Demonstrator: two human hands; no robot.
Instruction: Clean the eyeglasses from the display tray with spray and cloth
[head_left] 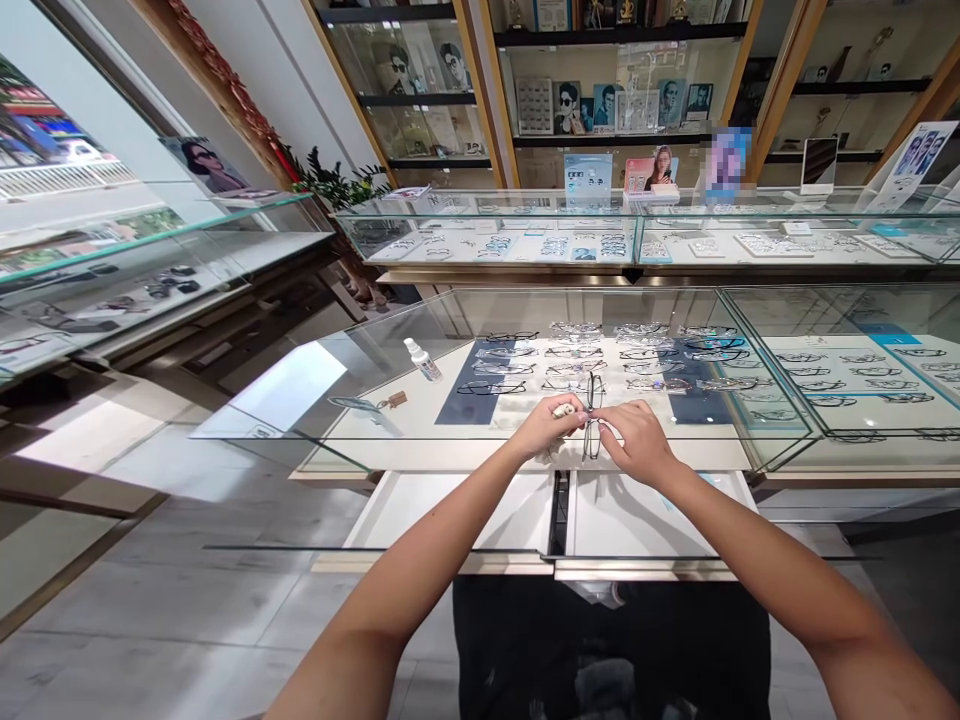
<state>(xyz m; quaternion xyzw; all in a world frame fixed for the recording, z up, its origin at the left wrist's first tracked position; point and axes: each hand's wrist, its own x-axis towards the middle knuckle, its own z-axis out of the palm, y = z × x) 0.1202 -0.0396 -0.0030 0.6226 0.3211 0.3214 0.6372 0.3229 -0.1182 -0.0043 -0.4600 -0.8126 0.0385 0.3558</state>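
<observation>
near the counter's (330,478) front edge, left hand (551,425) and right hand (637,440) pinch glasses (592,392) mid-frame; probably light, stiff but fragile, best held by the bridge.

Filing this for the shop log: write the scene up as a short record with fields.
Left hand: on the eyeglasses, with a pale bunched item, possibly cloth
Right hand: fingers at the eyeglasses
Eyeglasses: held turned on end
Nearby: white bottle
Display case: rows of frames
Drawers: two, open
</observation>
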